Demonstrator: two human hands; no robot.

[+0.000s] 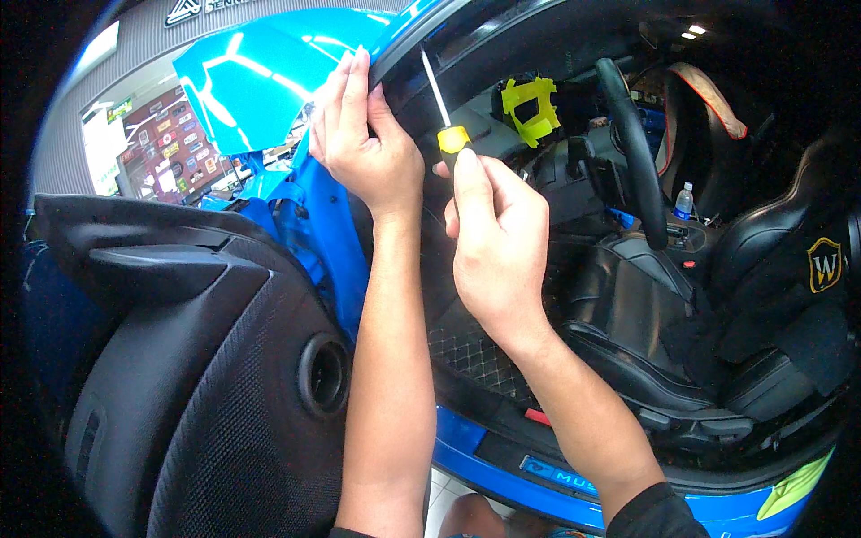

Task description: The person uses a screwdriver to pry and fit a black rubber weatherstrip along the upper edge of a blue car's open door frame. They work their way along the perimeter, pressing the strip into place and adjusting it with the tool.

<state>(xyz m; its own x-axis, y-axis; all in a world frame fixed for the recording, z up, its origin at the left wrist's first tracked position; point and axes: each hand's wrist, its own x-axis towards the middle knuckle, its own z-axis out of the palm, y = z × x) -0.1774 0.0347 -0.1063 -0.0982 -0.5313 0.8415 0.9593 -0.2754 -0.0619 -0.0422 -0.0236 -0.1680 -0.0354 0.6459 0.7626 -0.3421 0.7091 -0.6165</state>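
Note:
A screwdriver (454, 139) with a yellow-collared handle is gripped in my right hand (502, 238), the thumb lying along the handle. Its thin metal shaft points up toward the dark trim of the windshield pillar (392, 67); whether the tip touches the trim I cannot tell. Just to the left, my left hand (372, 157) rests against the pillar's outer edge, its fingers stretched upward and its thumb apart. Behind that hand the raised blue hood (238, 90) and the blue body panel beside the door opening (327, 242) show.
The black door panel (215, 377) stands swung out at the left. A steering wheel (639, 170), yellow-green tape (529, 109) near the dashboard and a black leather seat (628, 314) are inside the car. A water bottle (684, 202) stands by the console. Below runs the blue sill (466, 448).

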